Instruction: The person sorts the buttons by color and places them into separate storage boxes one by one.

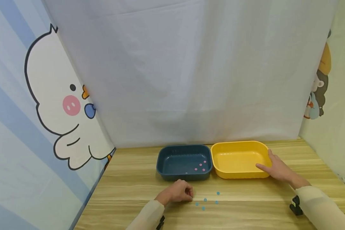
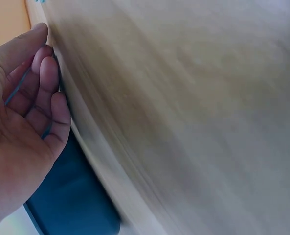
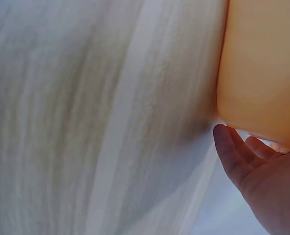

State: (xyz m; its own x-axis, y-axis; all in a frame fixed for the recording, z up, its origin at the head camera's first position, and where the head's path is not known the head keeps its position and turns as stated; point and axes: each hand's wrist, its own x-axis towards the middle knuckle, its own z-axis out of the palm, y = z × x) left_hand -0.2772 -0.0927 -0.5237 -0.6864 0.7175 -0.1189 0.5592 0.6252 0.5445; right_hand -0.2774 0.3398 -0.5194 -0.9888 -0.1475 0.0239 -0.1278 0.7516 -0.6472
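My left hand [image 1: 179, 191] is low over the table in front of the dark blue tray [image 1: 179, 177], its fingers curled and the thumb close to them. Whether anything is between its fingertips is hidden. Several small light-blue button-like discs [image 1: 205, 200] lie just right of it. In the left wrist view, the left hand [image 2: 25, 107] shows its palm, with the tray behind. At the right end of the yellow tray [image 1: 241, 175] my right hand [image 1: 279, 166] holds the wall, thumb over the rim and fingers outside. The right wrist view shows its fingers [image 3: 230, 147] against the tray's outer side.
Several pink button-like discs [image 1: 200, 164] lie in the right part of the dark blue tray. Both trays stand side by side near the back of the wooden table [image 1: 126, 179]. Behind them hangs a white curtain [image 1: 175, 80]; printed walls rise left and right.
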